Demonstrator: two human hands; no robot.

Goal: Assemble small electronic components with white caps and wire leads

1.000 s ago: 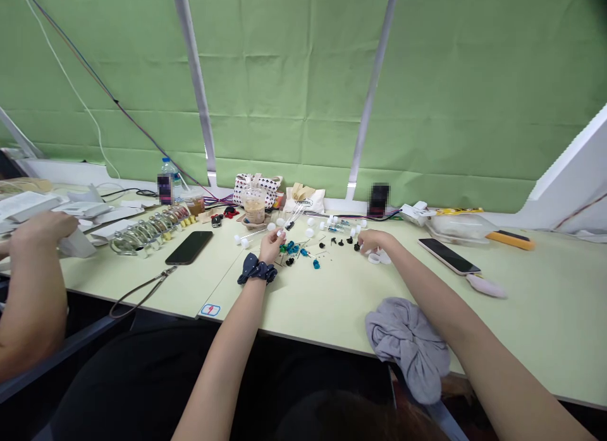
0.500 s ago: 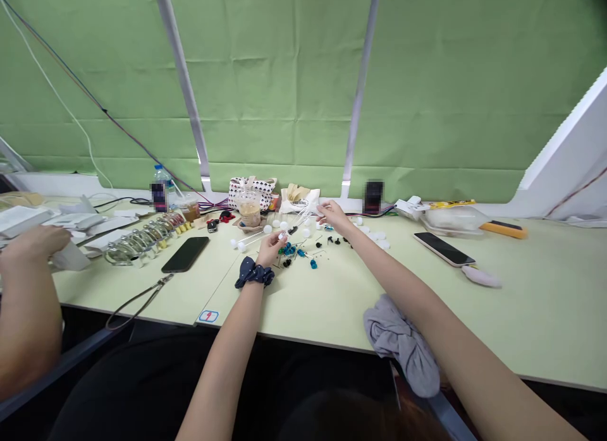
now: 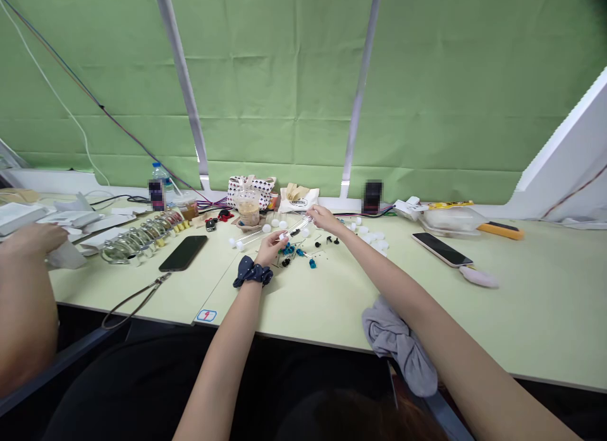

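My left hand (image 3: 269, 247) is closed in a pinch on the white-capped end of a thin clear tube (image 3: 296, 230), which slants up to the right and has a dark piece along it. At its far end, the fingers of my right hand (image 3: 324, 218) are closed on the tube. Beside my left hand lie other clear tubes with white round caps (image 3: 239, 246). Below and between the hands are small blue parts (image 3: 312, 263) and black parts (image 3: 286, 262). More white caps (image 3: 378, 236) are scattered right of my right forearm.
A drink cup (image 3: 248, 211) stands behind the tubes, near a patterned bag (image 3: 237, 189). Phones (image 3: 184, 253) lie on both sides, with a grey cloth (image 3: 398, 346) over the front edge. Metal rings (image 3: 128, 248) and another person's arm (image 3: 26, 302) are at left.
My right hand has moved a little left and down, closer to my left hand. The tube's far end has come with it. My left hand has barely moved.
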